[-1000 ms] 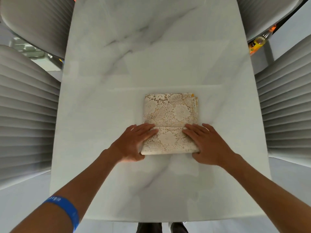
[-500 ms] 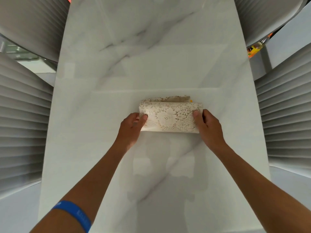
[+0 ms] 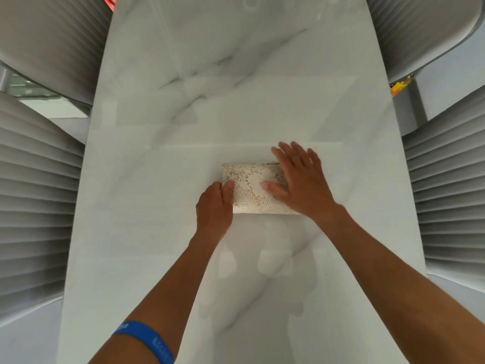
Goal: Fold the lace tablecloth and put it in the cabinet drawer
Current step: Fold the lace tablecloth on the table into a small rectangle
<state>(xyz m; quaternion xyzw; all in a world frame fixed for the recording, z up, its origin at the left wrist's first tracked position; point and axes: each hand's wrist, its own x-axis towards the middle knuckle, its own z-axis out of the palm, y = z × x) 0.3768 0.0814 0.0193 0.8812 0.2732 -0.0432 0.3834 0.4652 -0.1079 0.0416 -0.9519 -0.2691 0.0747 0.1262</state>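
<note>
A long white marble surface (image 3: 157,232) with grey veining runs away from you, flanked on each side by pale ribbed chair backs: two on your left (image 3: 34,200) and two on your right (image 3: 451,193). Your two bare forearms reach in from the near edge, and a blue wristband (image 3: 147,340) circles your left forearm low in the view. The lace tablecloth (image 3: 252,190) lies on the surface a little right of centre, folded down to a compact cream rectangle with the floral openwork facing up and its folded edge toward you. Your right hand (image 3: 301,182) lies flat over the right half of the bundle, fingers straight and spread with the tips past the far edge and the thumb stretched left across the lace, so this grip is wide open and only presses on the cloth. Your left hand (image 3: 214,208) sits at the bundle's left end with the thumb on top of the lace; the fingers look curled at the edge, pinching it, though the hand hides them and you cannot be fully sure. Beyond the far right chair, a small yellow and orange object (image 3: 399,86) shows, too small to identify.
</note>
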